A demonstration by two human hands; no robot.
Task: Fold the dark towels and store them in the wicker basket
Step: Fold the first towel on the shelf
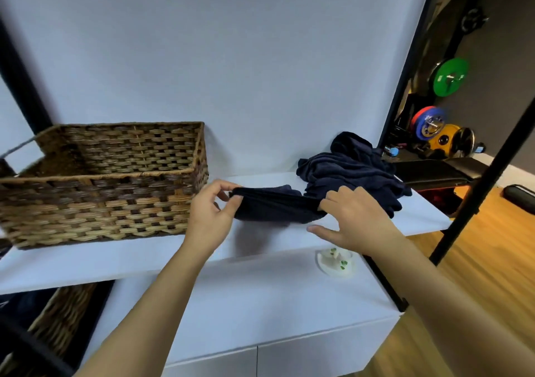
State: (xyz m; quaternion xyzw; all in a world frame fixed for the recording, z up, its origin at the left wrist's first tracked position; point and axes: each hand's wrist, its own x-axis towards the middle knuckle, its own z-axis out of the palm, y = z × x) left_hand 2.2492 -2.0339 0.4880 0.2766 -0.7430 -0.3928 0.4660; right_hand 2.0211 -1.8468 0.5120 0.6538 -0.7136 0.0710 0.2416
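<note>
No readable brand or label appears; only a fragment of letters shows at the top right edge, too cut off to read.

Left grip: thumb and fingers pinch the left end of a dark towel. Right grip: curled fingers grasp the right end of the same towel, with the thumb extended toward the left grip. The towel spans between the two grips, stretched and raised just above the white tabletop, casting a shadow below.

Wicker basket: stands on the tabletop just left of the left grip, upright, open at the top. The visible part of its interior shows only woven wall; the bottom is hidden by the near wall.

Pile of dark towels: lies crumpled on the tabletop behind the right grip, touching the held towel's right end.

A second woven basket sits below the tabletop, lower left; its contents cannot be determined.

A small white object with green marks lies on the lower white surface beneath the right grip.

Coloured weight plates stand far right of the right grip.
</note>
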